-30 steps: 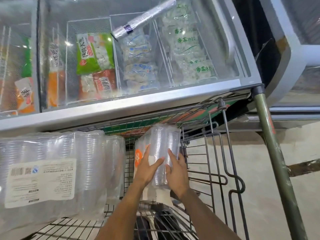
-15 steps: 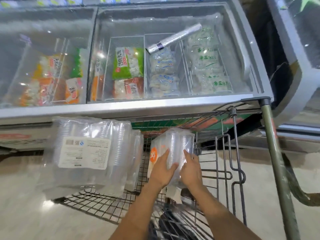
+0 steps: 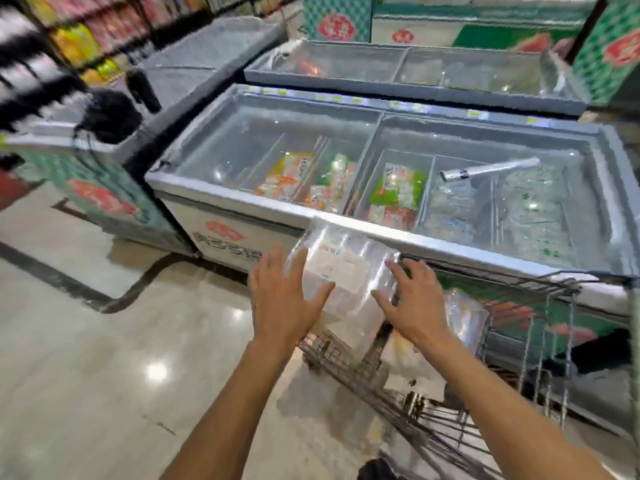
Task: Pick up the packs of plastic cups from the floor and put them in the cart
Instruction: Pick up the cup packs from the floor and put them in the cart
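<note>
Two hands press on one big pack of plastic cups (image 3: 341,271), one hand on each side. The left hand (image 3: 282,303) lies flat on the pack's left side with its fingers spread apart. The right hand (image 3: 414,301) lies on the right side, fingers spread too. Neither hand is closed around it. The pack sits at the left end of the wire cart (image 3: 450,386), up on its edge. Another clear pack (image 3: 464,317) lies inside the cart, just to the right. The big pack's white label faces up at us, and its long side runs away from the person, toward the freezer (image 3: 346,230) right behind the cart. Inside the freezer, white wire baskets hold bags of frozen food (image 3: 398,188). A thin roll (image 3: 490,169) lies on the glass lid. The shiny floor (image 3: 104,358) is on the left.
</note>
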